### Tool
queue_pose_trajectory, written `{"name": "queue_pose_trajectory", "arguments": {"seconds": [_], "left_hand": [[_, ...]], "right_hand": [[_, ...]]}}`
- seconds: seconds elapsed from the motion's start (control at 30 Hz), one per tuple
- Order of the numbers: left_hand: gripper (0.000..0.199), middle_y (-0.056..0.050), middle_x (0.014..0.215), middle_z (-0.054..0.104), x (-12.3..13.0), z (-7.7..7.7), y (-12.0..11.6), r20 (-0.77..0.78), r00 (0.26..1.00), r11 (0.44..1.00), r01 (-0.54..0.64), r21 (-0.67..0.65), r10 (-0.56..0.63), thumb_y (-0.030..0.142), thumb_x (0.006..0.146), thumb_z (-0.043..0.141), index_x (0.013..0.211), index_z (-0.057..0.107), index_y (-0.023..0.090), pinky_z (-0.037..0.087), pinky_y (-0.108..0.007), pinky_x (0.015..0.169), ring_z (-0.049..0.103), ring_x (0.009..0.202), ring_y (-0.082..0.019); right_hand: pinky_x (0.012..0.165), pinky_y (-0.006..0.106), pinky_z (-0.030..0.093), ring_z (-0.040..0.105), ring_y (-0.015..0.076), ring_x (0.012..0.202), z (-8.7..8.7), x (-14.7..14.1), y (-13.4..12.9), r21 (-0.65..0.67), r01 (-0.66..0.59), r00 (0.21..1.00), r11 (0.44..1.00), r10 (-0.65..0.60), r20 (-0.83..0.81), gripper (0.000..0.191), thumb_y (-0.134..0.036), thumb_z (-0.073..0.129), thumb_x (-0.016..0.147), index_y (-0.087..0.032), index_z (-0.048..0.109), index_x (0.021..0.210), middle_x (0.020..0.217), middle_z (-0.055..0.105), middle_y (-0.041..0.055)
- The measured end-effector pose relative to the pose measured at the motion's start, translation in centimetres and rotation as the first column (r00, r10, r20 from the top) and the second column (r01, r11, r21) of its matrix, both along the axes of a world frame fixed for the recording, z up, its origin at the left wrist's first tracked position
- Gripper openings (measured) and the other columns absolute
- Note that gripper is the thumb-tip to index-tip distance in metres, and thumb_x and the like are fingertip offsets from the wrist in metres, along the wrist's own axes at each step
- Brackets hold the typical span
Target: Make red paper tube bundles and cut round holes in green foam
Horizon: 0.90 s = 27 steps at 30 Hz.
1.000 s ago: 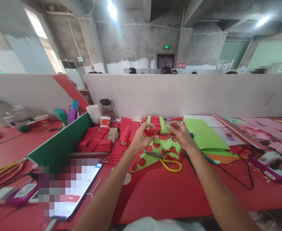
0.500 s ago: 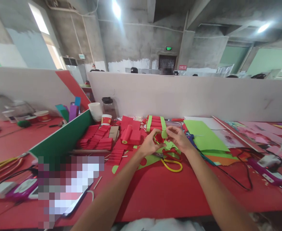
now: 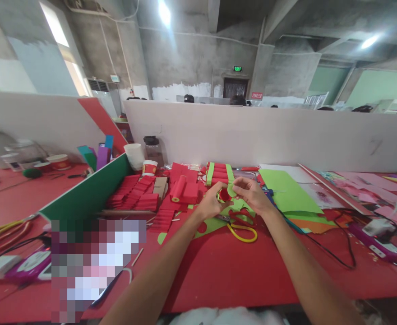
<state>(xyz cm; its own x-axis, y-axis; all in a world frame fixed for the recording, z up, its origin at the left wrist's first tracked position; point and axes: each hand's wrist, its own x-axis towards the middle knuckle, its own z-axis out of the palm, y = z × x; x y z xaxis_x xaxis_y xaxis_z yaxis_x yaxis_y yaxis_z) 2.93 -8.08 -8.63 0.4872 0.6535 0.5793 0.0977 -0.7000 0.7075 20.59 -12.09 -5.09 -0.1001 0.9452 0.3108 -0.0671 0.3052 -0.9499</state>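
Note:
My left hand (image 3: 212, 202) is closed around a short red paper tube (image 3: 224, 195), its open end facing me. Between the fingertips of my right hand (image 3: 251, 192) is a small light-green paper disc (image 3: 231, 190), held right beside the tube's mouth. Whether disc and tube touch I cannot tell. Below my hands lie scissors with red and yellow handles (image 3: 242, 231), on top of cut green paper (image 3: 215, 224). Behind them stands a bundle of red rolls (image 3: 220, 173) with green bands. A finished-looking red roll (image 3: 179, 188) with a green end lies to the left.
Stacks of folded red paper (image 3: 131, 194) lie left, by a green divider board (image 3: 86, 192). Green sheets (image 3: 288, 192) and a blue glue gun (image 3: 269, 195) are at right. A paper cup (image 3: 150, 168) and a bottle (image 3: 153, 151) stand behind. Cables run along both sides.
My right hand has shifted slightly left and turned the green disc, bringing it closer to the tube's open end. My left hand stays nearly in place around the tube.

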Motion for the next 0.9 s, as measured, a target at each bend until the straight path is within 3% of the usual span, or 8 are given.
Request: {"name": "queue_pose_trajectory", "arguments": {"seconds": [0.2,0.43,0.9], "left_hand": [[0.033,-0.006,0.102,0.067,-0.1,0.2,0.2,0.038,0.999,1.0,-0.022,-0.01,0.022,0.028,0.077,0.071,0.106,0.06,0.017,0.053,-0.029,0.073,0.063,0.087,-0.019],[0.041,-0.005,0.102,0.068,-0.3,0.2,0.7,-0.034,0.992,0.991,-0.117,0.061,0.119,0.008,0.067,0.069,0.106,0.062,0.018,0.051,-0.035,0.084,0.063,0.093,-0.021],[0.033,-0.005,0.104,0.067,-0.2,-0.2,0.9,-0.107,0.986,0.99,-0.122,0.063,0.129,0.017,0.071,0.07,0.103,0.061,0.02,0.052,-0.035,0.081,0.063,0.094,-0.022]], "right_hand": [[0.058,0.026,0.049,0.056,0.0122,0.064,0.3,-0.2,-0.1,0.097,0.023,0.992,0.995,-0.034,0.12,0.03,-0.042,0.082,0.07,-0.019,0.066,0.082,0.077,0.064,0.0001],[0.059,0.028,0.049,0.058,0.0133,0.06,-0.1,-0.5,0.3,0.105,0.062,0.988,0.993,-0.077,0.136,0.038,-0.045,0.084,0.065,-0.02,0.064,0.083,0.072,0.065,-0.0008],[0.061,0.03,0.052,0.062,0.0181,0.069,-0.2,-1.3,0.0,0.184,0.152,0.958,0.971,-0.19,0.213,0.036,-0.049,0.082,0.067,-0.02,0.064,0.079,0.076,0.065,0.0026]]}}
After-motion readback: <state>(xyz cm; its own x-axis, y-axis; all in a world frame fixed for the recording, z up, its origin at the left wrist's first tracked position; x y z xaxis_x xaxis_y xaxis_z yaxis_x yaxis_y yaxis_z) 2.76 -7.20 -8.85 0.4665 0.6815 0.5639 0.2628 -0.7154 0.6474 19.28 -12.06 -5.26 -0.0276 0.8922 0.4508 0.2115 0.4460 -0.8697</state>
